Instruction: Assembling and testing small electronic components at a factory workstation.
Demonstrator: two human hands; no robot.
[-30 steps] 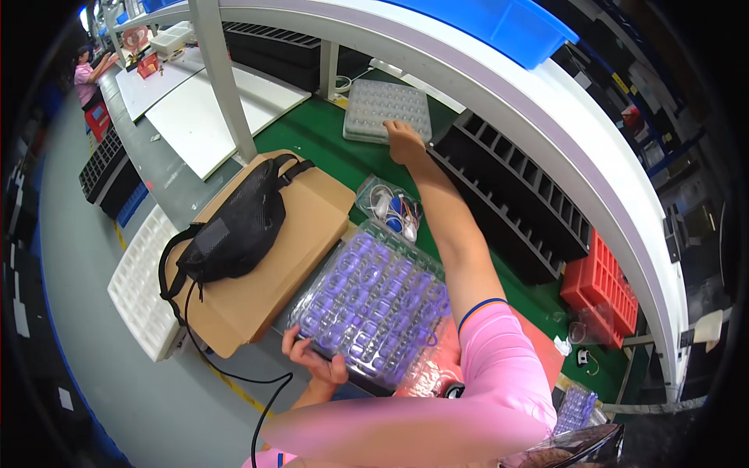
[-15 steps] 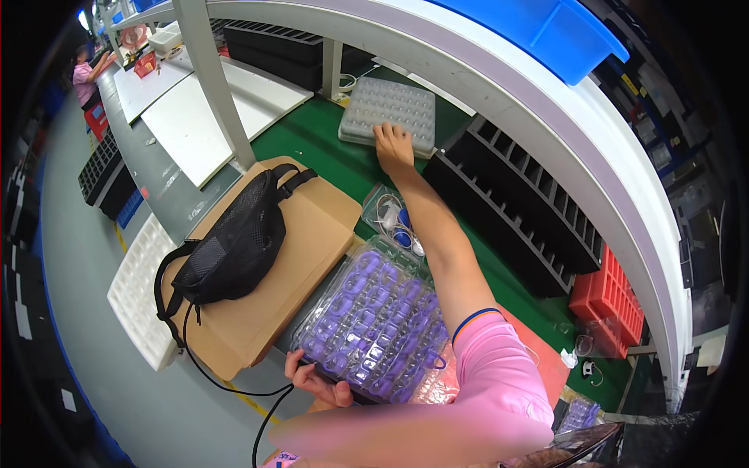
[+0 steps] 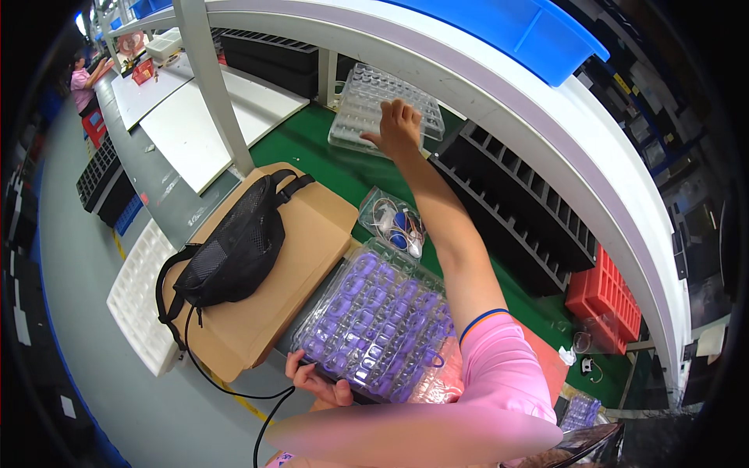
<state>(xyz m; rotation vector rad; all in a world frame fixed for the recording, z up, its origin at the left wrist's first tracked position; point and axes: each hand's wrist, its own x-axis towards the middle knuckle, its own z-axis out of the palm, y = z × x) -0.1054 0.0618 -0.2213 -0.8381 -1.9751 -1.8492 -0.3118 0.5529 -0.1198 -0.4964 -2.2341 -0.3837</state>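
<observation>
At the lower middle, a clear plastic blister tray (image 3: 367, 320) filled with purple parts is tilted toward me. My left hand (image 3: 321, 382) grips its near left corner, fingers curled at the edge. My right arm reaches far forward over the green bench. There my right hand (image 3: 399, 129) is over a stack of clear empty trays (image 3: 355, 113), its thumb stretched apart from the fingers. The upper tray sits askew on those beneath. Contact between the right fingertips and the tray is hard to make out. A bag of white and blue wired parts (image 3: 398, 222) lies between the two trays.
Left of the tray, a black waist bag (image 3: 234, 242) rests on a cardboard box (image 3: 312, 257). Black slotted racks (image 3: 515, 203) and red crates (image 3: 608, 300) line the right. A shelf beam (image 3: 499, 86) and blue bin (image 3: 530, 35) overhang the bench. A co-worker (image 3: 86, 82) is far left.
My right hand has moved slightly up and away from the stack's near edge, its thumb now spread. The upper clear tray has shifted askew. My left hand keeps its grip.
</observation>
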